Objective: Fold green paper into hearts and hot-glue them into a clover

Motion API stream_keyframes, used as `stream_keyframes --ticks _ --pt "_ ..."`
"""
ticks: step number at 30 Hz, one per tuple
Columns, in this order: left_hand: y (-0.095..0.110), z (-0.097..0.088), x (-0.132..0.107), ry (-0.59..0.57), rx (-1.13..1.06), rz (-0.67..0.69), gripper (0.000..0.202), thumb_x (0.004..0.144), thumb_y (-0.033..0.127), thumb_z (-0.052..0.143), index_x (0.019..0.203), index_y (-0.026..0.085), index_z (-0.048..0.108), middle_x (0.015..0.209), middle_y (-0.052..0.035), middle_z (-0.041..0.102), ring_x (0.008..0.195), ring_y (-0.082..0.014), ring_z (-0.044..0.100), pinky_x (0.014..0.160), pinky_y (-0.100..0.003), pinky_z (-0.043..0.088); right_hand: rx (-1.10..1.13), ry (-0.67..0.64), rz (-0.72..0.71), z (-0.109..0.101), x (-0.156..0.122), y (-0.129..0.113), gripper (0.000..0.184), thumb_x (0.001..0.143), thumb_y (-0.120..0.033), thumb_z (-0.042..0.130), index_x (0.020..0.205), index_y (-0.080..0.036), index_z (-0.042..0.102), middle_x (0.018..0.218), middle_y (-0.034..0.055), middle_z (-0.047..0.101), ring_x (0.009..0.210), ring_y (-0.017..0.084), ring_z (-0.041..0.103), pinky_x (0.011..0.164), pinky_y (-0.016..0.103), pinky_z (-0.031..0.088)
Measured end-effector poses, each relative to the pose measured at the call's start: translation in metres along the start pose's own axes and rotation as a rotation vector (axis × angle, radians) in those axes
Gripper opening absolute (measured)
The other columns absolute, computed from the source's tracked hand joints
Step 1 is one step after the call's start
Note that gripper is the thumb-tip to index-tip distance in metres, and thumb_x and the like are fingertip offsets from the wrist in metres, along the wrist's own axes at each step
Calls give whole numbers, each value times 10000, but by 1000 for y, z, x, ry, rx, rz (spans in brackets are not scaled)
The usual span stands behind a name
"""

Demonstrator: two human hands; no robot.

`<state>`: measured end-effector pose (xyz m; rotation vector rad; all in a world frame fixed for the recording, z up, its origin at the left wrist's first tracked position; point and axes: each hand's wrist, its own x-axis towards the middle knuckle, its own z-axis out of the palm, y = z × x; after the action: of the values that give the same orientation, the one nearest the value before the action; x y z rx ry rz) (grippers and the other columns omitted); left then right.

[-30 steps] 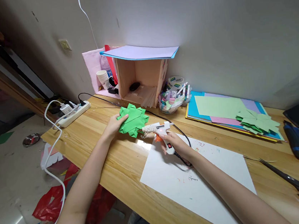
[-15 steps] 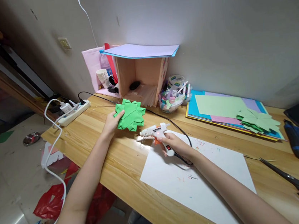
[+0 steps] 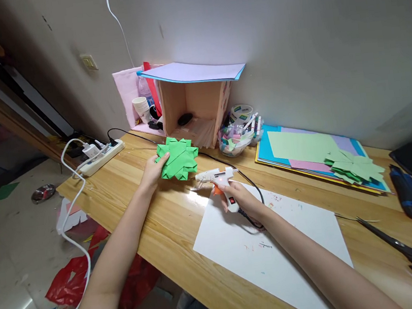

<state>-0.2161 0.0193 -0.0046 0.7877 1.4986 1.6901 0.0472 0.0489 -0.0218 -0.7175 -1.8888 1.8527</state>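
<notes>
A folded green paper star [image 3: 179,160] is pinched at its left edge by my left hand [image 3: 154,169], thumb on top. My right hand [image 3: 239,196] grips a white hot glue gun [image 3: 219,177] with an orange trigger. The gun's nozzle end points left, just below and right of the star and apart from it. A black cord runs from its handle. Beneath the right hand and forearm lies a white sheet of paper [image 3: 276,245] with small coloured marks.
Along the wall stand a power strip [image 3: 102,157], an open cardboard box [image 3: 204,100], a tub of markers and scraps [image 3: 236,138] and stacked coloured paper [image 3: 302,146] with pale green folded pieces [image 3: 354,165]. Black scissors [image 3: 406,249] and a blue-black cutter [image 3: 411,195] lie at right.
The glue gun has shifted slightly right and up in my right hand, and its barrel is more level. The green star has moved very little.
</notes>
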Motion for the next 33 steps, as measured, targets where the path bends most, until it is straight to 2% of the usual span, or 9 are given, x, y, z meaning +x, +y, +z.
stream_keyframes --ticks 4,9,11,15,19,23,26,30,33 --pt "-3 1 1 7 1 12 413 556 440 744 811 128 656 846 -69 692 730 -169 626 701 -280 488 -65 -108 47 3 -3 -3 351 851 -445 452 838 -147 636 462 -16 570 455 112 466 530 244 334" --pt "-6 0 4 10 13 46 430 563 452 734 840 132 659 889 -76 688 790 -181 625 736 -287 481 -19 46 4 1 0 -1 454 874 -463 387 656 -135 613 417 10 548 469 119 460 568 259 354" --pt "-8 -1 5 12 14 55 437 570 453 730 860 135 658 902 -74 686 803 -180 623 752 -290 479 -10 27 4 0 0 0 469 873 -466 385 614 -140 601 412 14 547 454 115 448 555 258 346" --pt "-10 -2 7 4 10 50 437 573 455 729 860 134 655 883 -70 682 787 -179 620 750 -298 480 -21 -66 21 1 -1 0 368 855 -452 439 818 -143 636 433 -12 562 464 119 462 553 251 346" --pt "-10 -3 8 26 -5 51 429 579 450 724 862 136 646 834 -57 679 757 -169 619 720 -285 484 1 82 -1 0 1 0 423 861 -472 400 802 -129 640 421 -1 551 480 127 465 581 262 357" --pt "-9 -2 7 51 -34 35 407 570 446 724 816 135 634 769 -44 673 690 -156 616 642 -258 483 27 114 -19 -3 5 1 453 851 -482 384 702 -135 635 408 8 534 469 125 452 568 261 348" --pt "-5 -2 5 63 -41 -4 400 559 429 729 809 134 630 759 -45 676 656 -153 613 597 -251 480 57 207 -40 -6 7 3 415 832 -469 413 674 -147 621 424 10 535 479 121 438 552 253 335" --pt "2 -3 -1 61 -34 12 427 499 322 776 858 142 630 863 -49 684 729 -163 628 667 -270 497 177 319 -26 -11 8 7 432 815 -496 413 579 -167 564 453 16 523 446 112 408 479 252 307" --pt "5 -3 -4 45 -36 64 486 468 280 792 902 146 620 927 -57 680 814 -184 635 751 -304 497 253 340 -48 -15 9 9 410 823 -496 396 689 -163 595 444 0 498 414 111 387 441 252 291"
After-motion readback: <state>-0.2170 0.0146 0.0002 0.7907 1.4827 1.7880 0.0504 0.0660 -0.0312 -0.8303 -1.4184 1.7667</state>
